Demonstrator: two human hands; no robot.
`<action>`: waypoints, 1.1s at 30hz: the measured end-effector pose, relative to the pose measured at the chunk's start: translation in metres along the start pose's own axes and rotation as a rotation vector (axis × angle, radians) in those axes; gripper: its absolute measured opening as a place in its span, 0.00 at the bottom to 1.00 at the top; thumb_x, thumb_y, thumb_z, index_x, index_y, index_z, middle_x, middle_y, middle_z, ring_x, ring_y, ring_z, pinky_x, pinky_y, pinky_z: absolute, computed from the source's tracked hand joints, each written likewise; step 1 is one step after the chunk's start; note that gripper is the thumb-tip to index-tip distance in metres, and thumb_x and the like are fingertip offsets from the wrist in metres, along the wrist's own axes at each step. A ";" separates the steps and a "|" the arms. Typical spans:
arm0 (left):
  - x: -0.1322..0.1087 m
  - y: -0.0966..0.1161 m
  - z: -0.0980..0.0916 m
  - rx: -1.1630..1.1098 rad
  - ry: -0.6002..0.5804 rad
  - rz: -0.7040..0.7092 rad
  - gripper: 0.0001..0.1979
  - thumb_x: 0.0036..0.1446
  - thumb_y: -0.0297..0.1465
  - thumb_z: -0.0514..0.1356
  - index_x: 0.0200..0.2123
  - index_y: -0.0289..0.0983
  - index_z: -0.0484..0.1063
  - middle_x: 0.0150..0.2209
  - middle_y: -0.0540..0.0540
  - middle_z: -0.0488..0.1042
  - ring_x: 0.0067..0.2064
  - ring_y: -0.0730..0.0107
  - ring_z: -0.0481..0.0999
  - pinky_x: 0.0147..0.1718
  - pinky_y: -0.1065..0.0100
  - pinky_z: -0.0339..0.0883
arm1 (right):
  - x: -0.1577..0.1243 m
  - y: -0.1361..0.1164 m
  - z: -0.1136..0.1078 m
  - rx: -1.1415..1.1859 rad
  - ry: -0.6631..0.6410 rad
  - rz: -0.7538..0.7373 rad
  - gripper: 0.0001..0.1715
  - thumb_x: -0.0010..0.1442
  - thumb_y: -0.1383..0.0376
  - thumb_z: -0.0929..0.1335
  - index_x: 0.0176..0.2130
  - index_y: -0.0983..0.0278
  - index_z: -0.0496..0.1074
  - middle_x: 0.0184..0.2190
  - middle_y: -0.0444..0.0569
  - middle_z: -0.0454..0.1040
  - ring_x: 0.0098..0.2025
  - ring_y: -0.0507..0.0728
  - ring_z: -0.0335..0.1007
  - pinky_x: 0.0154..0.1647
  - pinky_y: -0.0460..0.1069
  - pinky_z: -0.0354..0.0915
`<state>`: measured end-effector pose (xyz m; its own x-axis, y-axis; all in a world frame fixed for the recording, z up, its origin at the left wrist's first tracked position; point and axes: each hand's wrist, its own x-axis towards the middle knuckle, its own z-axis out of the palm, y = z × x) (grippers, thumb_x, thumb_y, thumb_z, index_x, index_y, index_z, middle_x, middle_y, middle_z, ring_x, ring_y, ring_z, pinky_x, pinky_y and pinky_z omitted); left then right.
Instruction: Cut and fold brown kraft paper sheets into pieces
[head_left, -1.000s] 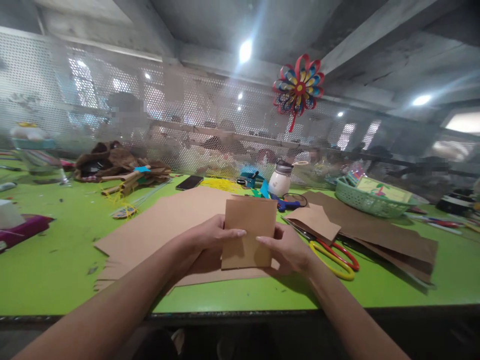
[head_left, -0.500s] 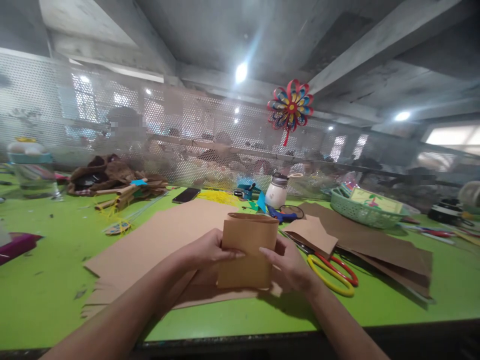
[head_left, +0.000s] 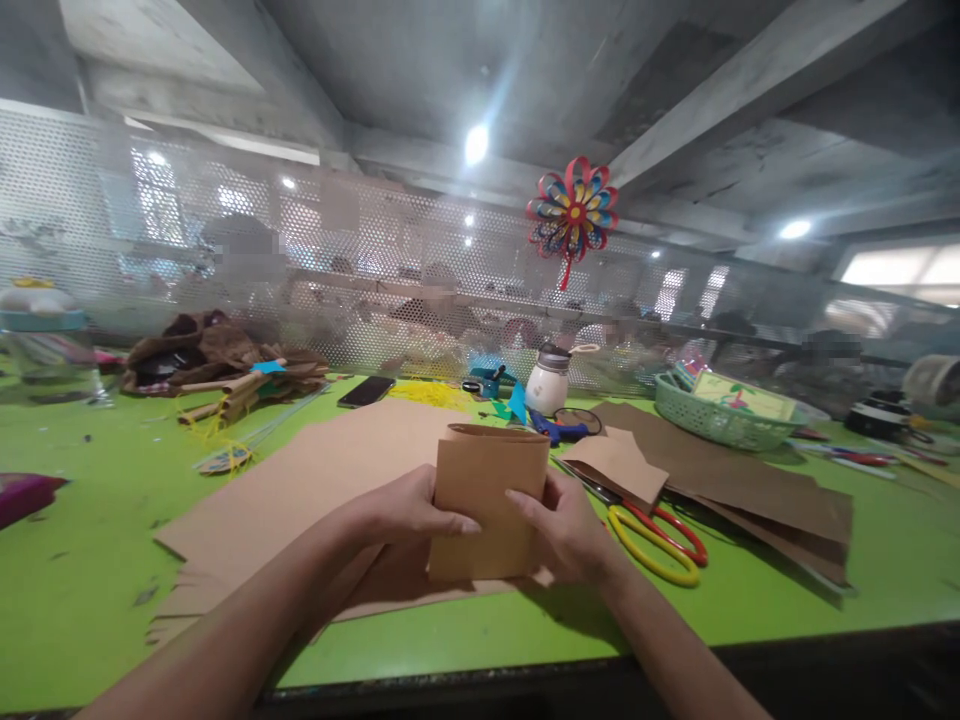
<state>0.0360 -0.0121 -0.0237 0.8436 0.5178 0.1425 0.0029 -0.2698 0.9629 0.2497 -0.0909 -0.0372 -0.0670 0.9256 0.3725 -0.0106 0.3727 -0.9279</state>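
A folded piece of brown kraft paper (head_left: pixel 487 480) stands upright between my hands, its top edge showing a flattened loop. My left hand (head_left: pixel 416 505) grips its left side, thumb across the front face. On the opposite side my right hand (head_left: pixel 562 520) closes round the edge, its thumb also pressed on the front. The fingers behind the paper are hidden. Large brown paper sheets (head_left: pixel 300 490) lie under and to the left of it. Scissors (head_left: pixel 652 545) with one yellow and one red handle lie beside my right hand, partly beneath a small piece of brown paper (head_left: pixel 619 465).
Darker brown sheets (head_left: pixel 750 500) and a green basket (head_left: pixel 720 420) are on the right. Behind the paper stand a white bottle (head_left: pixel 547 385), a blue glue gun (head_left: pixel 559 428) and a phone (head_left: pixel 366 391). A perforated screen (head_left: pixel 360 300) closes the table's far side.
The view has shifted slightly, so everything sits a little further left. Both hands keep their hold on the folded paper, with the right thumb slightly further across its front.
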 end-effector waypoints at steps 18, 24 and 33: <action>0.002 -0.009 0.002 0.102 0.071 -0.031 0.24 0.44 0.29 0.67 0.48 0.38 0.74 0.45 0.46 0.78 0.47 0.54 0.74 0.45 0.59 0.70 | -0.003 -0.008 0.001 -0.086 -0.016 -0.144 0.16 0.60 0.54 0.68 0.43 0.62 0.71 0.41 0.51 0.76 0.43 0.59 0.70 0.44 0.51 0.66; 0.005 -0.015 0.002 0.044 0.099 -0.057 0.25 0.40 0.30 0.70 0.46 0.37 0.74 0.44 0.45 0.79 0.46 0.53 0.76 0.45 0.57 0.71 | -0.002 -0.003 0.002 -0.199 0.108 -0.179 0.17 0.63 0.52 0.65 0.41 0.62 0.71 0.35 0.48 0.75 0.39 0.58 0.68 0.39 0.49 0.65; 0.005 0.001 0.007 -0.097 0.002 0.002 0.29 0.44 0.35 0.72 0.51 0.35 0.71 0.48 0.40 0.77 0.49 0.51 0.76 0.45 0.56 0.71 | -0.002 -0.001 0.002 -0.252 0.168 -0.178 0.21 0.65 0.50 0.62 0.42 0.63 0.71 0.36 0.49 0.75 0.37 0.58 0.67 0.37 0.49 0.64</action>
<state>0.0445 -0.0153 -0.0236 0.8422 0.5194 0.1446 -0.0506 -0.1909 0.9803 0.2474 -0.0932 -0.0370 0.0787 0.8350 0.5446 0.2408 0.5142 -0.8232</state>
